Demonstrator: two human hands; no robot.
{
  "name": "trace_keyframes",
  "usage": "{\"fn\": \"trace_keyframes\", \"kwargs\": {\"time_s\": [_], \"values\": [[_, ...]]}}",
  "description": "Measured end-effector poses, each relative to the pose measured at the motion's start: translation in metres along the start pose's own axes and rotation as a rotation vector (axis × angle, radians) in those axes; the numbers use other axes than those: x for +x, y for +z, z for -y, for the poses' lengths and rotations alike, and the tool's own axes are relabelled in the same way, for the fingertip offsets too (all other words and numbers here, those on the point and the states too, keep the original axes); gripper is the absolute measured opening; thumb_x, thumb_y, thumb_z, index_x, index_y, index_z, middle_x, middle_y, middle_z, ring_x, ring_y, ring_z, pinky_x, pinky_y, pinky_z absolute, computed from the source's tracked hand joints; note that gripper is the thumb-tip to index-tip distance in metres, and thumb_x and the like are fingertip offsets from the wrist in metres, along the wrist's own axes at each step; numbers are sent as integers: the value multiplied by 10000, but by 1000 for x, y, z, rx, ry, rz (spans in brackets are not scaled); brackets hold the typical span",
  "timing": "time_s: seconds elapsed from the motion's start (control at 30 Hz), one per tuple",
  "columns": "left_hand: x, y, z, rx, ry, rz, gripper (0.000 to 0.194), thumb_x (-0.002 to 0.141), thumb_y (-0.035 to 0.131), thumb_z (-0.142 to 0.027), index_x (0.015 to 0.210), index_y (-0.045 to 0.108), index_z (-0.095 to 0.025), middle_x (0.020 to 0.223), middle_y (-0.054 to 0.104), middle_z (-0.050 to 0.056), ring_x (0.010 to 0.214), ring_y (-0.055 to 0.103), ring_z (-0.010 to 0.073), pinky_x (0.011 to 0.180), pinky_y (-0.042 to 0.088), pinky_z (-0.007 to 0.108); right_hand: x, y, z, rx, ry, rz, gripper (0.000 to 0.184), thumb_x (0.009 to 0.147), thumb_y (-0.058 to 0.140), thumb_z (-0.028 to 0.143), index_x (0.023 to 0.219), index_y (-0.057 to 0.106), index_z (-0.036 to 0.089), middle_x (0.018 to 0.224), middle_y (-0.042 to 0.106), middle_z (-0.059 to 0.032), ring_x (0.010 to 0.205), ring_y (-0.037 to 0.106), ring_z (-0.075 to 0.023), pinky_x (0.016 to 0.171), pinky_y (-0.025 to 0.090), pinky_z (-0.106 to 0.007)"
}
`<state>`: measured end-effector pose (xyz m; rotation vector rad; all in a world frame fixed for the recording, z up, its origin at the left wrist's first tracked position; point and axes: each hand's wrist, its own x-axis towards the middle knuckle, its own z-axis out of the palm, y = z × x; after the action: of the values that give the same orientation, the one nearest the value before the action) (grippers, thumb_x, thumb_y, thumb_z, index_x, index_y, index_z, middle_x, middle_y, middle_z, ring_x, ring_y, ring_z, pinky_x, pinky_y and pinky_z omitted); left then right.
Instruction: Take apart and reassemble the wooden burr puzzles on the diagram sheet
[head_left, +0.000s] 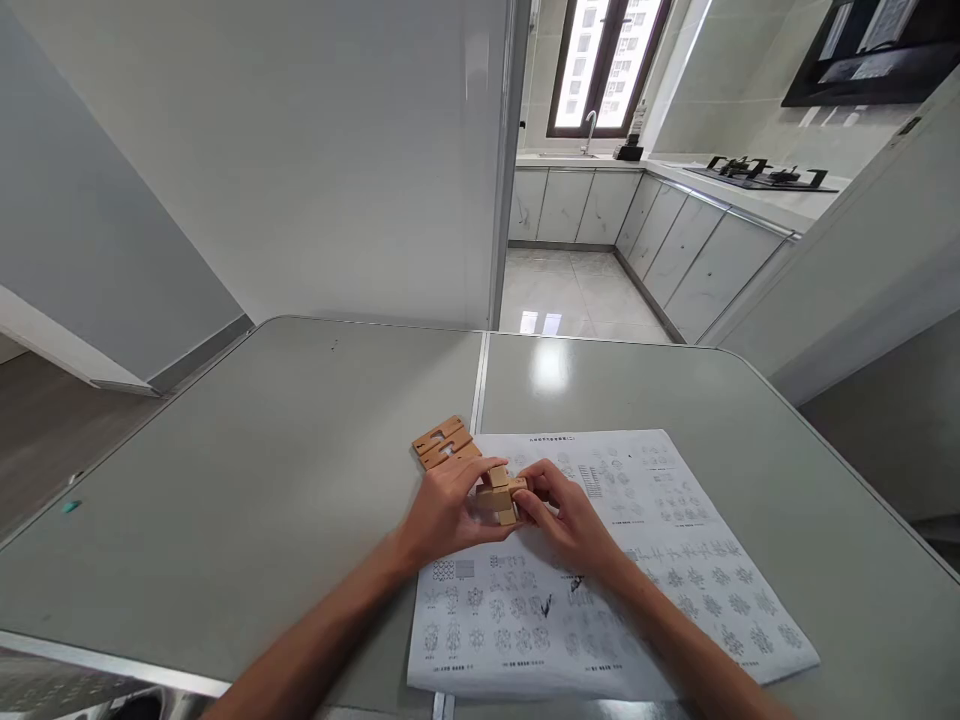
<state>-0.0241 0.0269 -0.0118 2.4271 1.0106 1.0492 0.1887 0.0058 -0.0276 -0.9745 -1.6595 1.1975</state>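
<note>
Above a large printed sheet of diagrams [720, 590], a wooden burr puzzle [495, 498] of several interlocking light-wood pieces is held between both hands. My left hand [450, 505] grips it from the left, thumb and fingers closed round its top and underside. From the other side, my right hand [561, 510] pinches a piece that sticks out to the right of the puzzle. Just beyond the left hand lie several notched wooden pieces [442, 438], side by side on the table and partly covered by that hand.
The grey-green table [225, 500] has a metal seam running down its middle. A small teal object [70, 506] lies near its left edge. Behind the table stand a white wall panel [360, 170] and an opening to a kitchen with a counter [772, 205].
</note>
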Motion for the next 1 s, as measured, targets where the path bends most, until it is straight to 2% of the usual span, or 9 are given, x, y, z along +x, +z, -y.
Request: {"fn": "trace_keyframes", "kwargs": {"time_s": [0.1,0.37,0.53,0.73,0.87,1.0], "values": [[1,-1,-2,-15,-14,0,610,787,844,-475,1295,616,-226,1064,776,70,872,745,216,812,595,350,-1,1,-1,-19,-17,-12,204,1059,525,421,988,527,229,754,586,17,651,542,-157,612,422,-280],[-1,-1,-4,-26,-36,-14,564,757,862,-439,1224,633,-220,1054,775,63,850,739,209,773,583,336,0,2,-1,-133,-5,-51,243,1044,519,422,906,531,222,743,561,19,648,494,-153,622,393,-279],[-3,2,-5,3,29,-33,550,815,828,-392,1293,610,-229,1130,771,74,953,752,222,843,597,338,0,3,1,-193,4,-3,318,1056,456,430,814,493,227,677,517,32,597,436,-144,585,337,-277],[-2,4,-4,64,102,-74,512,871,782,-290,1342,587,-242,1197,763,86,1068,747,242,947,593,371,0,10,-4,-88,111,-91,425,1023,478,504,701,409,236,602,426,49,561,374,-134,551,295,-277],[-2,3,-4,55,106,-65,534,887,778,-274,1377,568,-250,1223,754,81,1095,737,234,963,589,361,1,9,-5,-45,149,-65,506,1021,452,584,657,386,239,556,407,48,530,367,-133,532,295,-280],[-1,2,-5,-2,32,-30,558,881,793,-312,1383,558,-251,1207,748,79,1068,731,226,923,595,353,1,7,0,16,133,-27,551,1034,421,630,647,404,238,535,428,44,497,364,-131,528,310,-287]]}}
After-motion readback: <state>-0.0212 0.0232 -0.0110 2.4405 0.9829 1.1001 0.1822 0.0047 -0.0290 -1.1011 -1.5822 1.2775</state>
